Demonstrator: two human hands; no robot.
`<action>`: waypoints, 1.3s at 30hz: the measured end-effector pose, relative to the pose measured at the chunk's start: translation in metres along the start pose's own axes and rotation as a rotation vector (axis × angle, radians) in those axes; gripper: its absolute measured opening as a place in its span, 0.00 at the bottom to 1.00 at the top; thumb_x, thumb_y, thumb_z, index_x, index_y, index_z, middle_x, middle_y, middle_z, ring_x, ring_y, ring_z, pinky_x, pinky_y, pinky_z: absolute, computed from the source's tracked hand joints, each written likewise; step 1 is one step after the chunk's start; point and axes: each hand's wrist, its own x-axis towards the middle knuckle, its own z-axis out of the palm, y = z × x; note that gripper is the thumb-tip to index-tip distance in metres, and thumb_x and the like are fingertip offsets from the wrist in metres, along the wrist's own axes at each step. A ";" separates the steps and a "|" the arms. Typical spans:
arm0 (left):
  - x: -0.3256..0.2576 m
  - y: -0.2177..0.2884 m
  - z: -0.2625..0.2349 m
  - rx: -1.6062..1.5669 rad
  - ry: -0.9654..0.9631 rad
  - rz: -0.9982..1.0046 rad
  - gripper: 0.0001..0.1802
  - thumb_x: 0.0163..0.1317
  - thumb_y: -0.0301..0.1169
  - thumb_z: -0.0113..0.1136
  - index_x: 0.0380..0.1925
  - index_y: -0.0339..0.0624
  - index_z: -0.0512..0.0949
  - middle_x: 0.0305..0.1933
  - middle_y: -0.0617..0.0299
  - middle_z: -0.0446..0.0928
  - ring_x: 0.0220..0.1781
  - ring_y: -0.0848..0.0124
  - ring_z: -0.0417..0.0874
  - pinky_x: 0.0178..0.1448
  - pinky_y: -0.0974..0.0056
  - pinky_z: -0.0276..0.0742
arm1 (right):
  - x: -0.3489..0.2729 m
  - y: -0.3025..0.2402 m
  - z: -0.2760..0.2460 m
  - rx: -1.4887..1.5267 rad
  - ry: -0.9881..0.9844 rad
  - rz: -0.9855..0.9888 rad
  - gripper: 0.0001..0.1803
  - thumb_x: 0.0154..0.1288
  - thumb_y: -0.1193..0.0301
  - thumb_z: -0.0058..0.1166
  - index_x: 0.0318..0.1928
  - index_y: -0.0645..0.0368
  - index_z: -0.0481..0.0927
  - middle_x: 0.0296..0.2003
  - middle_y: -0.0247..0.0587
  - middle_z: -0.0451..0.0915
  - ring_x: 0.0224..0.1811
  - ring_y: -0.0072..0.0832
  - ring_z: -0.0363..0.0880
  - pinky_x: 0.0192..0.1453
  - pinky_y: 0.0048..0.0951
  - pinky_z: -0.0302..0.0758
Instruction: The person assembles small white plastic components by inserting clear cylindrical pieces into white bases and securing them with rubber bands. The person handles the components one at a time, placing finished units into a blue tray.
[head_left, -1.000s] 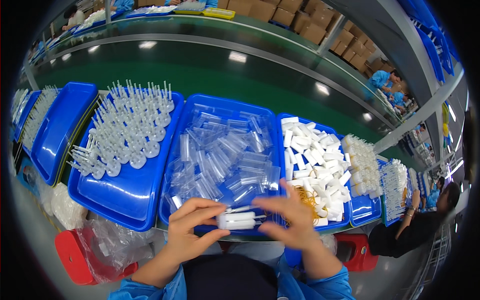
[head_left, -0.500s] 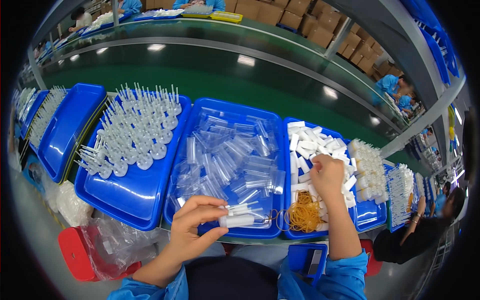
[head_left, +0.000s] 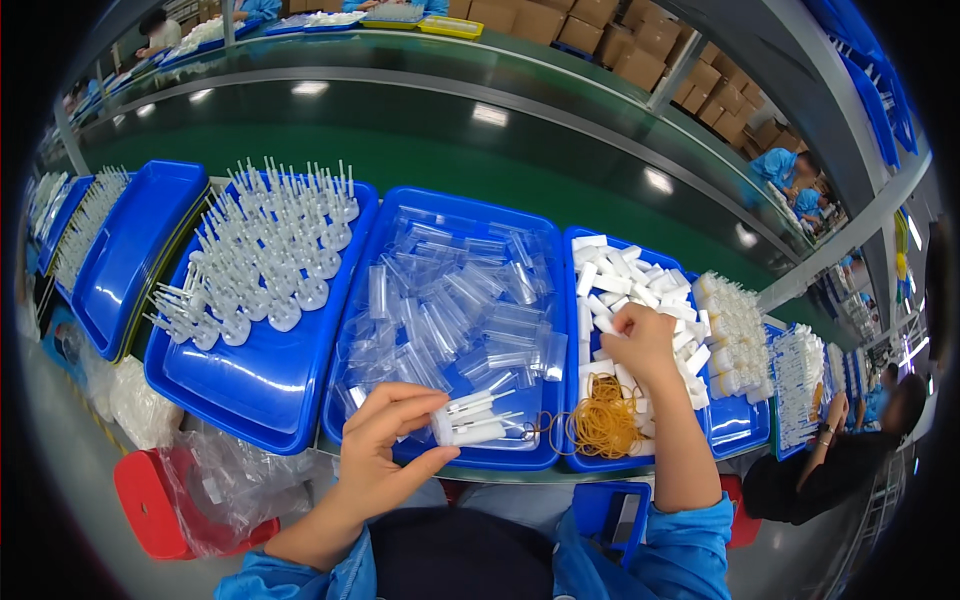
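Observation:
My left hand [head_left: 385,440] holds a clear-based plastic piece with several thin white stems [head_left: 475,415] between thumb and fingers, above the near edge of a tray of clear plastic sleeves [head_left: 455,315]. White foam-like cylinders sit over part of its stems, which point right. My right hand [head_left: 645,345] reaches down into the pile of white cylinders [head_left: 625,275] in the tray to the right. Its fingers are pinched together among them; whether a cylinder is between the fingertips is hidden. A bundle of tan rubber bands [head_left: 605,420] lies just below that hand.
At left, a blue tray [head_left: 235,390] holds many stemmed plastic pieces [head_left: 265,260] standing upright; stacked trays [head_left: 140,255] adjoin it. Rows of capped pieces [head_left: 735,335] stand at right. Beyond runs a green conveyor belt [head_left: 420,150]. A red stool [head_left: 150,505] and another person [head_left: 830,465] are nearby.
My right hand has moved slightly left and its fingers press lower into the white cylinders. My left hand has turned the held piece, so its stems now fan up and right.

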 end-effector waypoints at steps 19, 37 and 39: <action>-0.003 0.001 -0.001 -0.146 -0.002 0.024 0.26 0.50 0.17 0.72 0.53 0.32 0.80 0.54 0.48 0.76 0.55 0.62 0.81 0.55 0.61 0.87 | -0.100 -0.089 -0.007 0.902 -0.060 -0.505 0.08 0.51 0.80 0.67 0.34 0.60 0.87 0.41 0.42 0.85 0.44 0.28 0.83 0.57 0.36 0.72; -0.001 0.005 -0.002 -0.016 -0.098 0.047 0.26 0.50 0.21 0.74 0.52 0.33 0.81 0.52 0.50 0.78 0.53 0.64 0.83 0.52 0.63 0.87 | -0.119 -0.117 0.011 0.841 0.064 -0.340 0.09 0.51 0.76 0.71 0.34 0.57 0.86 0.37 0.37 0.87 0.39 0.25 0.84 0.56 0.37 0.65; -0.002 0.005 -0.002 -0.001 -0.099 0.057 0.26 0.50 0.21 0.74 0.52 0.33 0.81 0.52 0.50 0.78 0.52 0.64 0.83 0.51 0.63 0.88 | -0.120 -0.115 0.013 0.838 0.073 -0.354 0.08 0.51 0.76 0.71 0.33 0.56 0.86 0.36 0.36 0.87 0.38 0.24 0.84 0.54 0.35 0.66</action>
